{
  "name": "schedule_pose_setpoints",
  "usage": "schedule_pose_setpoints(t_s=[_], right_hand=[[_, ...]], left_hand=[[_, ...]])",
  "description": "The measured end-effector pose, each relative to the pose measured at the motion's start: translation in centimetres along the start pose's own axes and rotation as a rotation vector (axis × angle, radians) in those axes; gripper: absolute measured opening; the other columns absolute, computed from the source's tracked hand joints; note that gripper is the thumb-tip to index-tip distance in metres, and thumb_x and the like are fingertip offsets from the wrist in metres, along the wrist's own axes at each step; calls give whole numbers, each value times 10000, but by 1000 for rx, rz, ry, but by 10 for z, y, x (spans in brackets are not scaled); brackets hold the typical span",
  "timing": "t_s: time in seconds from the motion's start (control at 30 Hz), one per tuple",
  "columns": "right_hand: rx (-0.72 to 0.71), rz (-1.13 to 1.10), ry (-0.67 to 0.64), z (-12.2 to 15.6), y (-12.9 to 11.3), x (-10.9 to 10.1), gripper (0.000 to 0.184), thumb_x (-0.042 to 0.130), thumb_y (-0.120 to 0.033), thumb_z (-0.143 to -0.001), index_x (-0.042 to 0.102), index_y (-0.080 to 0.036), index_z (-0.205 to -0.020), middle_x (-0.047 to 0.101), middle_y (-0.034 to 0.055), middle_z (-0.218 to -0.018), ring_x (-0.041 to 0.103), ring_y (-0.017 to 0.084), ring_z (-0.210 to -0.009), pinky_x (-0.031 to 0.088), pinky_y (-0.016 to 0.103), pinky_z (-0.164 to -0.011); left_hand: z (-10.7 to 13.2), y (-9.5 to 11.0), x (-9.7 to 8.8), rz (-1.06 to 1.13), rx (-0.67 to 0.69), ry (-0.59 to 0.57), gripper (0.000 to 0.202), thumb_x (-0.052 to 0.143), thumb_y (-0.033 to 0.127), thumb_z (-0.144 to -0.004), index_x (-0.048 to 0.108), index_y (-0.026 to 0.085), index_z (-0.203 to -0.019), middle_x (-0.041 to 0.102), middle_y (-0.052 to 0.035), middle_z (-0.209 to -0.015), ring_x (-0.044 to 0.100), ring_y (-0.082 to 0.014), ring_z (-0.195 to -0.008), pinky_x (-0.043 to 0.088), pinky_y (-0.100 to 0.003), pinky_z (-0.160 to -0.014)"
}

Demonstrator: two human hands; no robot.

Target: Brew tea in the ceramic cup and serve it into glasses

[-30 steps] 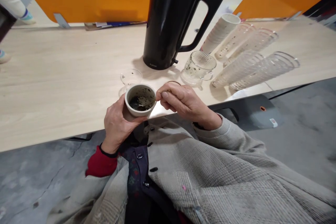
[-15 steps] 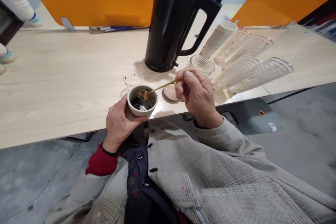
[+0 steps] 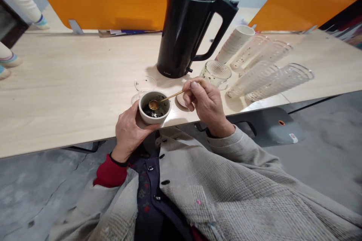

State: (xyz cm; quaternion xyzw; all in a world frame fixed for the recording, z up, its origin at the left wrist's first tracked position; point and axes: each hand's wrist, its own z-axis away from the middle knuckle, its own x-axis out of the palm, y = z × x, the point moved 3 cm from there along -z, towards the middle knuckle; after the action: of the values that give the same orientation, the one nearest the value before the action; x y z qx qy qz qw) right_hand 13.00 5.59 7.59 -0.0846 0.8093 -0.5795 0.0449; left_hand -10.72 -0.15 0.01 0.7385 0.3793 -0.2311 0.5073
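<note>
Head view — left fingers (image 3: 134, 110) clasp cup (image 3: 154, 119), right fingers (image 3: 194, 86) pinch spoon (image 3: 167, 98), coaster (image 3: 180, 100) half hidden.

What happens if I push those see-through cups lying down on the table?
The clear cups would probably roll, since the stacks lie on their round sides. They look thin, so probably light. They lie near the table edge, so might fall.

left hand (image 3: 128, 133) gripping cup (image 3: 154, 107), right hand (image 3: 205, 103) holding spoon (image 3: 164, 99)
</note>
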Motion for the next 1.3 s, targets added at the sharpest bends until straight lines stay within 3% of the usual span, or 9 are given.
schedule_pose_setpoints(t_s=[0.13,0.3,0.53,0.63,0.73,0.9,1.03,1.2,1.3], right_hand=[[88,-66,83,-4,10,-3,457,695,-693,-1031,595,-260,-923,515,-85,-600,415,76,-428,361,202,-395],[79,-99,135,-9,13,-6,457,683,-692,-1038,587,-260,-924,501,-93,-601,404,69,-416,362,197,-391],[-309,-59,248,-19,-15,-2,350,618,-626,-1100,636,-293,-995,503,-71,-667,483,92,-485,397,225,-443],[-396,82,144,-28,-11,11,368,610,-644,-1103,656,-301,-978,515,-67,-655,491,101,-507,405,244,-480],[-328,217,-66,-41,8,24,444,628,-695,-1077,670,-270,-958,559,-61,-663,483,94,-518,422,251,-502],[-287,108,-8,-50,24,24,476,604,-713,-1079,655,-248,-988,552,-76,-667,483,78,-509,411,223,-477],[-247,-15,194,-47,22,0,431,600,-684,-1086,618,-262,-1001,597,-75,-710,557,80,-512,448,207,-453],[-307,-37,597,-33,8,-66,310,561,-559,-1113,588,-273,-997,655,-70,-737,660,100,-551,563,226,-499],[-354,13,765,-23,2,-100,239,564,-473,-1103,585,-267,-984,684,-71,-718,682,105,-536,583,231,-494]], left_hand=[[0,1,0,3,6,2,1027,949,733,-729,611,239,-1563,773,-159,-1471,774,-383,-1290,613,-494,-1123],[0,0,0,8,12,2,1030,950,742,-723,616,238,-1556,769,-155,-1483,775,-380,-1290,612,-480,-1123],[1,-3,2,-19,52,22,1033,917,767,-748,603,224,-1569,760,-164,-1495,774,-389,-1297,619,-478,-1105],[1,-5,3,-11,68,28,1033,914,756,-761,585,224,-1583,765,-163,-1486,776,-384,-1297,621,-479,-1103],[1,-5,4,8,80,40,1028,920,731,-775,567,230,-1600,759,-156,-1499,767,-379,-1323,614,-478,-1122],[0,-4,3,31,67,23,1040,929,738,-759,569,237,-1597,758,-146,-1505,761,-375,-1336,613,-474,-1127],[-1,-3,2,12,54,18,1012,913,755,-764,599,234,-1573,776,-149,-1471,775,-379,-1298,622,-473,-1105],[-1,-2,0,-16,36,33,968,890,756,-782,621,244,-1559,811,-137,-1392,788,-389,-1250,629,-475,-1077],[-1,-1,0,-19,31,32,945,882,759,-782,633,254,-1541,822,-126,-1364,793,-389,-1233,632,-469,-1063]])
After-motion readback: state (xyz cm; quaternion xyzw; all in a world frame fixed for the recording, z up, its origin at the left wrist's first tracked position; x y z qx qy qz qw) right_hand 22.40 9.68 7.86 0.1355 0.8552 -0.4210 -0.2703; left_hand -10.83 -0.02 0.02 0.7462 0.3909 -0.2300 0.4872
